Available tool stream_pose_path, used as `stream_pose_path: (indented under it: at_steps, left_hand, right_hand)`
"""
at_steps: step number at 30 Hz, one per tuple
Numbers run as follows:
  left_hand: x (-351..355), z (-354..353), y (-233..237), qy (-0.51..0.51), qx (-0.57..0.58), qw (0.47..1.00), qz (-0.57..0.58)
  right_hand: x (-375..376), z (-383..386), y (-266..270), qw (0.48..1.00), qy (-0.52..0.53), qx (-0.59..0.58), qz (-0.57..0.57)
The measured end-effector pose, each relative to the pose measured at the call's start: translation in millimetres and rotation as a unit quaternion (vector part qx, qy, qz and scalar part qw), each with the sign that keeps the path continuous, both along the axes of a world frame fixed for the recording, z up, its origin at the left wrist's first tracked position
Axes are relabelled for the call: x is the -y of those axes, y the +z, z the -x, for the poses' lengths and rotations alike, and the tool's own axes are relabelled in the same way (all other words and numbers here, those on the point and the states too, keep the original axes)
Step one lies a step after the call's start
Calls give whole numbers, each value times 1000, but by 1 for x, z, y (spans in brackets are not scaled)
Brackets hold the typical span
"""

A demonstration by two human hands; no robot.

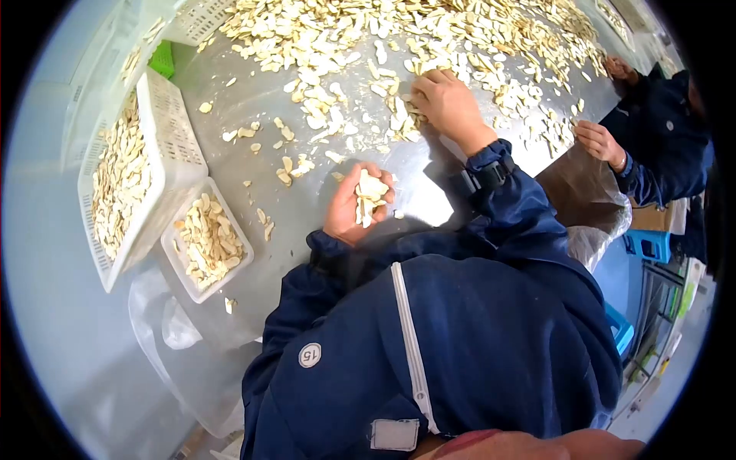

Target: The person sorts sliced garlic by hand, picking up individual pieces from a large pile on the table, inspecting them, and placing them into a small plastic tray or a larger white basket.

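My left hand is cupped palm up around a small pile of pale dried slices, above the metal table. Farther forward and to the right, my right hand reaches down to the table with its fingers bent. Its fingertips touch loose slices at the edge of the heap, and whatever is between them is hidden. Beyond both hands spreads a wide heap of the same slices. A few scattered slices lie left of my hands.
At left, a large white perforated basket and a small white tray hold slices. A green basket stands behind. At right, a co-worker's hands are by the heap. A blue stool sits below the table's right side.
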State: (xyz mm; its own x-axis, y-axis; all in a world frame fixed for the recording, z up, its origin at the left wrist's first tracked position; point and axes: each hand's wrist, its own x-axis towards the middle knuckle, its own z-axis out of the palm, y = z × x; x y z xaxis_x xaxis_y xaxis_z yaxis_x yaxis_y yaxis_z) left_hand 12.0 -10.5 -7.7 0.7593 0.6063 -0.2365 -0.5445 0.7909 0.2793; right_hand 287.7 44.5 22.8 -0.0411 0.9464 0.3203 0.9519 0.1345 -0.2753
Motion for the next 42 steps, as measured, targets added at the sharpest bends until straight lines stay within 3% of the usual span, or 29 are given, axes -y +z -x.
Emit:
stream_pose_path:
  at_steps: [5, 9, 12, 15, 17, 21, 27, 30, 32, 35, 38, 42]
  left_hand:
    - [-2, -3, -1, -13, 13, 1000, -1]
    - [-4, -5, 1, -20, -2, 1000, -2]
    - [-3, -4, 0, -16, -7, 1000, 3]
    - [-1, -3, 8, -7, -46, 999, 22]
    - [0, 3, -2, -18, -59, 997, 55]
    - [-1, -1, 6, 8, -98, 993, 65]
    - [-4, 2, -1, -12, -78, 997, -3]
    - [-6, 7, -9, -19, -59, 998, -5]
    - [-7, 8, -10, -12, -30, 999, 19]
    - [-10, 11, -13, -19, -24, 999, 24]
    - [-14, 18, -26, -38, -2, 999, -4]
    - [-12, 13, -21, -48, 11, 999, -7]
  right_hand:
    - [27, -24, 5, 993, -102, -7, 64]
    - [33, -12, 9, 995, -77, 38, -48]
    - [27, 27, 16, 998, -43, -37, -27]
    - [14, 43, 5, 1000, -28, -6, 7]
    - [11, 40, -15, 999, 4, -24, -47]
    - [34, 20, 0, 993, -41, -108, -9]
    - [56, -10, -3, 993, -110, -50, -3]
    - [39, 8, -10, 996, -32, -88, -7]
    - [33, 34, -12, 988, 62, -66, -122]
    - [32, 47, -23, 980, 102, -46, -166]
    - [39, 20, -31, 995, 61, -31, -70]
    - [77, -34, -26, 997, -13, -12, -72]
